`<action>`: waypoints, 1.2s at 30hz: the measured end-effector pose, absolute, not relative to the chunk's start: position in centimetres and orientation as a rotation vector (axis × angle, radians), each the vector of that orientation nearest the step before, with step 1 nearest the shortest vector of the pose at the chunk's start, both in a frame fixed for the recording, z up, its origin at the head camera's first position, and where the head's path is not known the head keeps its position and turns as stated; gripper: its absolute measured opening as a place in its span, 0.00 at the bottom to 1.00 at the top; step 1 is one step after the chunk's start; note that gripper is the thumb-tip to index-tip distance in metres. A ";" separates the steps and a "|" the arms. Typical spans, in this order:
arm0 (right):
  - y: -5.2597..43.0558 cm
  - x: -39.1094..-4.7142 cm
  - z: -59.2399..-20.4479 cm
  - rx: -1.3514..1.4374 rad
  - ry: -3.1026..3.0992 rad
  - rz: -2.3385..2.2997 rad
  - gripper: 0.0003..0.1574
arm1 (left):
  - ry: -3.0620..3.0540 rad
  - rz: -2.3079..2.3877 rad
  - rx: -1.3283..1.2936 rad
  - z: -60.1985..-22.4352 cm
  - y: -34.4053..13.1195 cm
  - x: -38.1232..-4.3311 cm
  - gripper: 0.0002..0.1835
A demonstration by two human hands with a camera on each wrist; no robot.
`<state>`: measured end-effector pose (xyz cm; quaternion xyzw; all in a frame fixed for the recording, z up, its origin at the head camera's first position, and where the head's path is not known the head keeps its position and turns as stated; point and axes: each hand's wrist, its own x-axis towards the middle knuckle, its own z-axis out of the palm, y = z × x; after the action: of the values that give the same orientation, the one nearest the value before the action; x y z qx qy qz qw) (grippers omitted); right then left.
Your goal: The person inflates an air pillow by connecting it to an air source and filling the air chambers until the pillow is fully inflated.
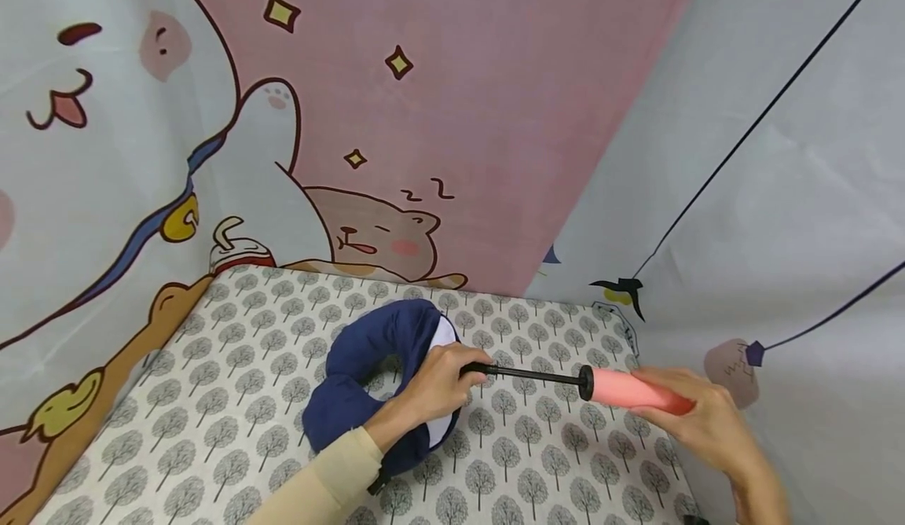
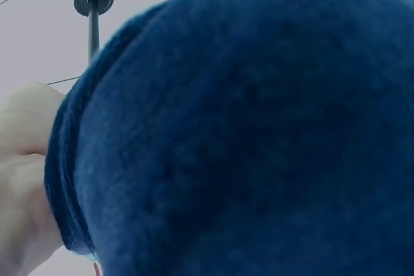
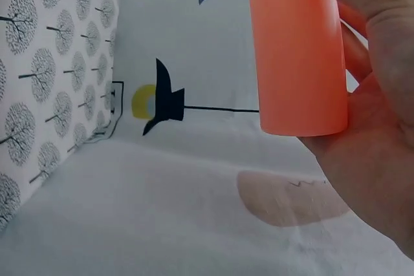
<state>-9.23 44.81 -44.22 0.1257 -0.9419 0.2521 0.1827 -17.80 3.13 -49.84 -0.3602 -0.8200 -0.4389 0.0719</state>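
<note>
A hand pump with a coral-pink barrel [image 1: 617, 387] and a black rod [image 1: 537, 374] is held roughly level, the rod drawn well out of the barrel. My left hand [image 1: 440, 383] grips the black handle [image 1: 478, 368] at the rod's end. Around the barrel curl the fingers of my right hand [image 1: 710, 419]; in the right wrist view the barrel's blunt end [image 3: 301, 111] shows by the palm. Below and behind the left hand lies a navy U-shaped neck pillow [image 1: 368, 344] with a white patch. That pillow [image 2: 246, 127] fills most of the left wrist view, hiding the fingers.
The pillow lies on a table covered in tree-print cloth [image 1: 233, 399]. Fabric walls with cartoon prints [image 1: 459, 116] stand behind and at both sides. A pale right-hand wall [image 1: 813, 273] rises close to the right hand. A small dark object [image 1: 695, 520] shows at the bottom edge.
</note>
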 end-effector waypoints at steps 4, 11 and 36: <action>43.1 -10.0 -45.1 0.449 -2.647 0.719 0.39 | -2.431 -1.282 -1.126 -49.6 3.5 -17.8 0.13; 38.1 -11.8 -46.9 0.595 -2.555 0.737 0.39 | -2.409 -1.223 -1.123 -49.5 3.8 -17.8 0.12; 41.4 -11.2 -46.3 0.633 -2.496 0.749 0.44 | -2.379 -1.187 -1.158 -50.2 3.8 -18.0 0.13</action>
<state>-11.21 41.38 -46.35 0.2298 -0.9062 0.2719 0.2282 -18.03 3.78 -50.17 -0.3963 -0.8144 -0.4064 0.1203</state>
